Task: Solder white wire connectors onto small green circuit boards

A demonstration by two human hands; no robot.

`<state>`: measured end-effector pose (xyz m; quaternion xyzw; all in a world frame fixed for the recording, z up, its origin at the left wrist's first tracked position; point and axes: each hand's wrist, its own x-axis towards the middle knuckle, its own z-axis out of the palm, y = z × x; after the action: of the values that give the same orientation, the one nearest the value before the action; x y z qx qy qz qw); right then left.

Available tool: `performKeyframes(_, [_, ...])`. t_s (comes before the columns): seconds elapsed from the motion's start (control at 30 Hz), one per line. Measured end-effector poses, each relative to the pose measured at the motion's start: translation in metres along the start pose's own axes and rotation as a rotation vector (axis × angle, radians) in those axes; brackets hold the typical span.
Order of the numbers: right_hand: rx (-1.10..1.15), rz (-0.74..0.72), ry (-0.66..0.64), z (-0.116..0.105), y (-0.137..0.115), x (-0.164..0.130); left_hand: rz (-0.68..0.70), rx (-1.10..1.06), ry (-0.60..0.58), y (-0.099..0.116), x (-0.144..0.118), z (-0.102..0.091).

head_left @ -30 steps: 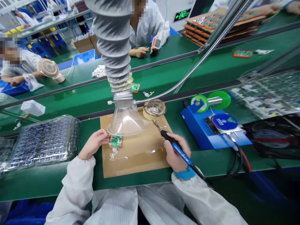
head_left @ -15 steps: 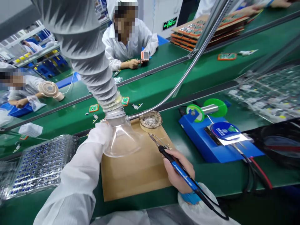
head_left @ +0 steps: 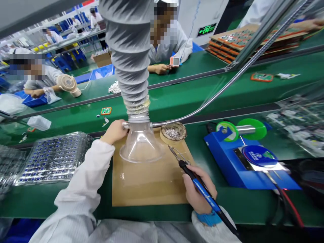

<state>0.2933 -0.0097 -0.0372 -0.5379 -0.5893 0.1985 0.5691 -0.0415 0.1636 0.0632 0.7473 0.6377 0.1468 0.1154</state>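
Note:
My right hand [head_left: 201, 189] is wrapped round a blue and black soldering iron [head_left: 199, 189] with a thin metal guide beside its tip. The tip points up-left and lies just below the rim of a round dish [head_left: 173, 132] filled with silvery metal bits; whether it touches the dish I cannot tell. My left hand [head_left: 115, 131] is at the left of the collar of a clear fume extraction hood [head_left: 141, 145]. Its fingers are hidden behind the collar, so their grip does not show. The hood hangs over a brown sheet [head_left: 149, 192] on the green bench.
A ribbed grey hose [head_left: 131, 50] and a bent metal arm [head_left: 215, 98] meet at the hood. Right stands a blue solder feeder [head_left: 227, 162] with a green spool. Left are clear trays [head_left: 54, 155]. Beyond the rail, a person [head_left: 162, 37] holds a small orange-and-white device.
The view has shifted and tilted, so the hose looks more upright. More of my left hand shows beside the collar. My right hand keeps the soldering iron near the dish.

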Motion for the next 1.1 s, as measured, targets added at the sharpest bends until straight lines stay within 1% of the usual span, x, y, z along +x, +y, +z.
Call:
performKeyframes(0.03, [-0.006,-0.001,0.002,0.001,-0.001,0.001,0.003,0.014,-0.026,-0.008,-0.025,-0.002])
performKeyframes(0.1, [-0.02,-0.011,0.006,0.003,-0.004,0.003,-0.028,0.004,0.004,-0.018,-0.077,-0.001])
performKeyframes(0.17, [-0.032,-0.023,0.01,0.005,-0.007,0.005,-0.017,-0.066,0.047,-0.02,-0.123,0.007])
performKeyframes(0.23, [-0.048,-0.025,0.036,0.007,-0.012,0.006,0.064,-0.181,0.028,-0.015,-0.157,0.019])
performKeyframes(0.3, [-0.073,-0.016,0.067,0.009,-0.019,0.004,0.2,-0.305,-0.045,-0.006,-0.175,0.033])
performKeyframes(0.37, [-0.1,0.001,0.054,0.014,-0.028,0.001,0.361,-0.366,-0.116,0.0,-0.182,0.044])
performKeyframes(0.4, [-0.106,0.012,0.026,0.018,-0.033,-0.002,0.422,-0.363,-0.128,0.001,-0.183,0.048])
performKeyframes(0.43, [-0.103,0.024,-0.016,0.023,-0.037,-0.005,0.456,-0.34,-0.12,0.0,-0.184,0.049])
performKeyframes(0.5, [-0.074,0.037,-0.126,0.034,-0.042,-0.011,0.439,-0.262,-0.058,-0.004,-0.19,0.045])
performKeyframes(0.53, [-0.056,0.032,-0.194,0.041,-0.042,-0.013,0.399,-0.221,-0.015,-0.007,-0.195,0.04])
performKeyframes(0.6, [-0.043,-0.01,-0.338,0.052,-0.038,-0.018,0.322,-0.154,0.054,-0.013,-0.211,0.022])
performKeyframes(0.67, [-0.067,-0.064,-0.456,0.061,-0.03,-0.02,0.268,-0.093,0.115,-0.023,-0.229,-0.003])
performKeyframes(0.7, [-0.085,-0.084,-0.495,0.063,-0.026,-0.021,0.232,-0.057,0.157,-0.031,-0.237,-0.018])
performKeyframes(0.77, [-0.11,-0.098,-0.529,0.065,-0.019,-0.022,0.104,0.037,0.269,-0.056,-0.247,-0.051])
performKeyframes(0.83, [-0.112,-0.103,-0.531,0.064,-0.018,-0.022,-0.125,0.158,0.375,-0.093,-0.248,-0.084])
performKeyframes(0.87, [-0.106,-0.109,-0.533,0.063,-0.018,-0.021,-0.24,0.208,0.401,-0.113,-0.245,-0.098])
performKeyframes(0.9, [-0.097,-0.117,-0.537,0.062,-0.02,-0.021,-0.347,0.256,0.413,-0.134,-0.241,-0.111])
performKeyframes(0.93, [-0.088,-0.126,-0.543,0.061,-0.021,-0.02,-0.436,0.308,0.398,-0.153,-0.236,-0.121])
performKeyframes(0.97, [-0.082,-0.13,-0.547,0.06,-0.022,-0.019,-0.494,0.364,0.353,-0.169,-0.23,-0.128])
performKeyframes(1.03, [-0.077,-0.116,-0.543,0.06,-0.024,-0.019,-0.552,0.469,0.247,-0.192,-0.219,-0.137])
performKeyframes(1.1, [-0.075,-0.101,-0.536,0.061,-0.024,-0.02,-0.545,0.54,0.169,-0.202,-0.209,-0.141])
